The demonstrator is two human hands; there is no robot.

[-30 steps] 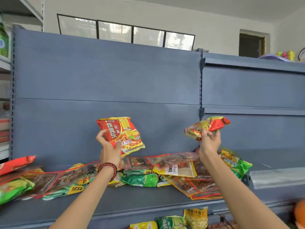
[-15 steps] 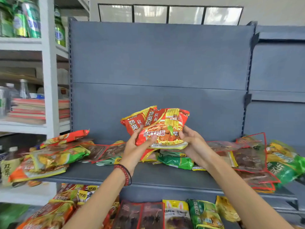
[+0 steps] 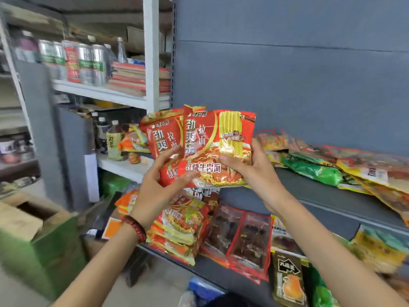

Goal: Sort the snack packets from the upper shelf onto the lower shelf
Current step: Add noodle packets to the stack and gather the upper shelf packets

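Observation:
Two red noodle packets point(image 3: 205, 147) are stacked together in front of me, above the lower shelf's left end. My left hand point(image 3: 159, 187) holds them from the lower left with fingers across the front. My right hand point(image 3: 250, 171) grips their right edge, thumb on the front. The upper shelf point(image 3: 309, 191) to the right carries green, yellow and red-edged snack packets point(image 3: 314, 169). On the lower shelf point(image 3: 221, 273) lie a stack of the same red noodle packets point(image 3: 179, 227), dark red-bordered packets point(image 3: 239, 235) and yellow ones.
A white rack point(image 3: 124, 96) on the left holds cans, bottles and stacked books. A green cardboard box point(image 3: 39, 244) stands on the floor at lower left. The grey back panel point(image 3: 287, 85) rises behind the upper shelf.
One second ago each hand held one packet apart; the hands then brought them together into one stack. My view has since swung left and down, bringing the lower shelf into sight.

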